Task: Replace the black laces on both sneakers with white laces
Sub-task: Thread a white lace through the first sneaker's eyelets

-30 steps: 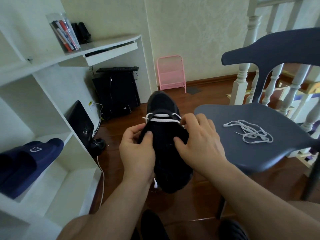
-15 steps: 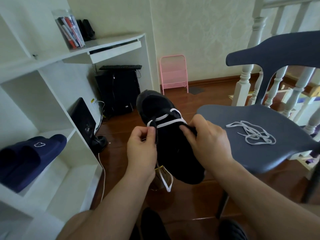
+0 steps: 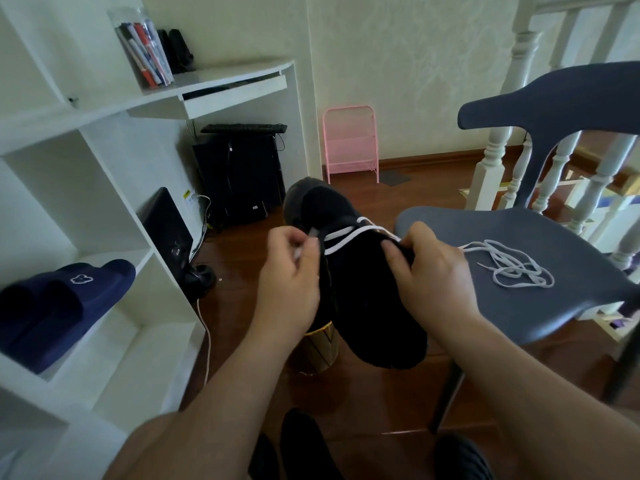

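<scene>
Above a dark wooden floor (image 3: 398, 403), a black sneaker (image 3: 360, 289) is pointing toe-away, slightly leftward. Left hand (image 3: 289, 275) is pinching the white lace (image 3: 346, 237) tip; right hand (image 3: 433, 271) is gripping the sneaker's right edge. Another white lace (image 3: 509, 268) is lying on the blue chair (image 3: 554, 306).

Shelf unit (image 3: 114, 174): white, navy slippers (image 3: 59, 303) in lower bay | Desk top: clear pen case (image 3: 143, 46) | Under desk: black computer tower (image 3: 239, 178) | Wall: pink folding rack (image 3: 349, 143) | Right: grey-blue chair (image 3: 540, 237), white balusters (image 3: 498, 140)

Both hands (image 3: 291, 271) (image 3: 433, 271) raised, fingers curled, pinching.
</scene>
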Tool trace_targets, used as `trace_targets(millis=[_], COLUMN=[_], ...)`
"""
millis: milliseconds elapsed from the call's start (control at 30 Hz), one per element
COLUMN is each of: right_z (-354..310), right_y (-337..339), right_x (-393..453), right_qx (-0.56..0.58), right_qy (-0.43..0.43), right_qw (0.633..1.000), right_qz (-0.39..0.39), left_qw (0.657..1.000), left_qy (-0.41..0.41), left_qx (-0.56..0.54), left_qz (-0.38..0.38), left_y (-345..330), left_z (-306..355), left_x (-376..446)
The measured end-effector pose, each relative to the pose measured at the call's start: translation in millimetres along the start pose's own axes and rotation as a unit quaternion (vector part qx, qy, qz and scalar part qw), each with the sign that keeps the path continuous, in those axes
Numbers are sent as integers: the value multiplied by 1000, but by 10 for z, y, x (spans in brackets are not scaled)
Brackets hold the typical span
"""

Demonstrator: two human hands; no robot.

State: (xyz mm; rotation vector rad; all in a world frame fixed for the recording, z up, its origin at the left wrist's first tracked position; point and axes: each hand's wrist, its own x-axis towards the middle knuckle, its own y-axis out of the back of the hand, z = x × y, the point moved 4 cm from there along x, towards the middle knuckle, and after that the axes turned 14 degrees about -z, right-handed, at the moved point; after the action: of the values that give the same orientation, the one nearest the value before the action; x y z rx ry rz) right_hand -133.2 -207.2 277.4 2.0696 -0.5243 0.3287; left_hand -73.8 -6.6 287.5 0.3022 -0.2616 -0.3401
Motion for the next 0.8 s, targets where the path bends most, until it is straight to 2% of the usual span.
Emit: trace_targets(millis=[67,167,433,533,600,700,767,800], right_z=[-33,-22,61,78,75,59,46,42], right_y=[-2,20,104,119,118,97,92,90], right_x=[-24,-36,-8,-3,-3,-7,-11,-14], right_qx=[10,17,25,17,11,10,8,9], right_qy=[3,-1,-32,-38,-41,-44,-43,-43], right_qw=[1000,1000,999,999,999,999,999,999], right_qz=[2,3,-1,-1,-9,-22,-22,-22], left_qw=[989,966,973,951,961,995,995,994], left_qy=[-25,-44,19,46,53,39,63,67], left_qx=[142,253,229,302,264,80,-34,-44], left_qz=[-28,18,-9,-51,-66,-50,-66,-75], left_y=[-39,29,181,217,190,73,-50,-86], left_z=[13,4,-269,-309,-287,-176,-167,-189], left_x=[-37,-5,100,87,72,45,38,50])
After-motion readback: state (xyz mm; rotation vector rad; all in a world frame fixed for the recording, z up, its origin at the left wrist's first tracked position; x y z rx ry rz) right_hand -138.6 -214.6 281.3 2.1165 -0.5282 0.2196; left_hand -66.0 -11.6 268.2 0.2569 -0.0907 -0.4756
